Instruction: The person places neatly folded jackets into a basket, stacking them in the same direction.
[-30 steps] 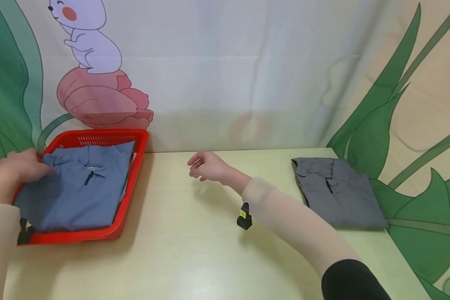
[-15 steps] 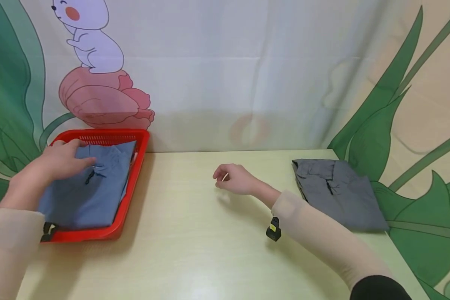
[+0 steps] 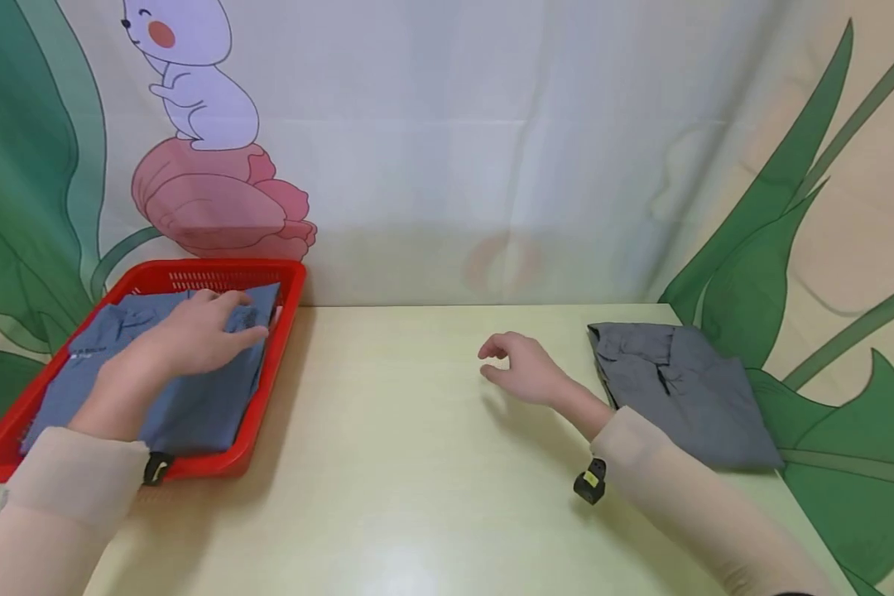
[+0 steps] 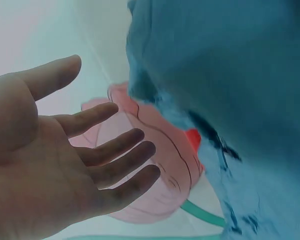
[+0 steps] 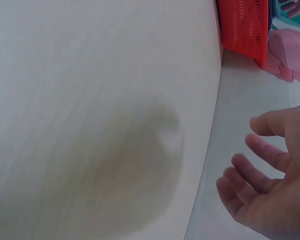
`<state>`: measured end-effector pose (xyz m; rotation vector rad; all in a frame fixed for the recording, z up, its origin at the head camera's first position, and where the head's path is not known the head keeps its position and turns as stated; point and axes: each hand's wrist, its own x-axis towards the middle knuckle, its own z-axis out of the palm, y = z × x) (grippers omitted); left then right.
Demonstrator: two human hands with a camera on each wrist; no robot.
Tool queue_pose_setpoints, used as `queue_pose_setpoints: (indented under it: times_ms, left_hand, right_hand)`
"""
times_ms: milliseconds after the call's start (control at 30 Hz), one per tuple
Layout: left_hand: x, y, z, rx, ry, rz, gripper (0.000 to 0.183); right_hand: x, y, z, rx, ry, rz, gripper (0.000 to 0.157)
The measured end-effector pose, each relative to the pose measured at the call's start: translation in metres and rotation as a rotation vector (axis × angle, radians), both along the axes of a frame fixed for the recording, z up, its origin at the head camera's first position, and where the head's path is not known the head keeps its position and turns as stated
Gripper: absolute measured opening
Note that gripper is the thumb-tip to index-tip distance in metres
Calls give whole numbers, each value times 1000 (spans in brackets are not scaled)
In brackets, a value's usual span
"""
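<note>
A red plastic basket (image 3: pixel 257 422) stands at the left of the table with a folded blue shirt (image 3: pixel 201 414) lying in it. Above that shirt hovers my left hand (image 3: pixel 197 335); the left wrist view shows its fingers spread and relaxed, apart from the blue cloth (image 4: pixel 230 65). My right hand (image 3: pixel 525 368) hangs over the middle of the table, its fingers loosely curled around nothing, as the right wrist view confirms. To the right of it a folded grey shirt (image 3: pixel 685 397) lies flat, dark zipper facing up.
The pale wooden table (image 3: pixel 387 463) meets a printed curtain (image 3: pixel 417 165) at its back edge. Green leaf patterns (image 3: pixel 834 480) cover the cloth on the right side. A small black wrist camera (image 3: pixel 590 482) hangs under the right sleeve.
My left hand has moved right, from the basket's left rim to over the blue shirt. My right hand has moved right and slightly nearer, towards the grey shirt. Both shirts stay in place.
</note>
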<state>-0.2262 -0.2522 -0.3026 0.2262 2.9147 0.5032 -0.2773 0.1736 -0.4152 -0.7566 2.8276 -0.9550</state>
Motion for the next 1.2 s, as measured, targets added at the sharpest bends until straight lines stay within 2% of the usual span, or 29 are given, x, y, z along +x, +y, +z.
queue_pose_setpoints:
  times_ms: [133,233,400,667,800,1033,1200]
  left_hand:
    - [6,14,-6,-2,7,-28,77]
    - [10,23,-8,-5,16,-44,78]
    - [19,35,-9,-20,39,-75,75]
    - [33,55,-8,-14,80,-142,74]
    - [40,67,-11,12,89,-167,72]
    - [47,85,-26,44,84,-210,70]
    - [50,92,-40,90,69,-223,69]
  right_hand:
    - [8,22,-2,-20,54,-106,29]
    - [14,40,-2,-29,86,-188,40]
    - [20,75,-1,-39,83,-318,59]
    - [22,134,5,60,65,-384,68]
    - [24,159,10,132,36,-458,69]
    - [31,194,3,226,-38,-582,70]
    - [33,202,-9,300,-109,-574,74]
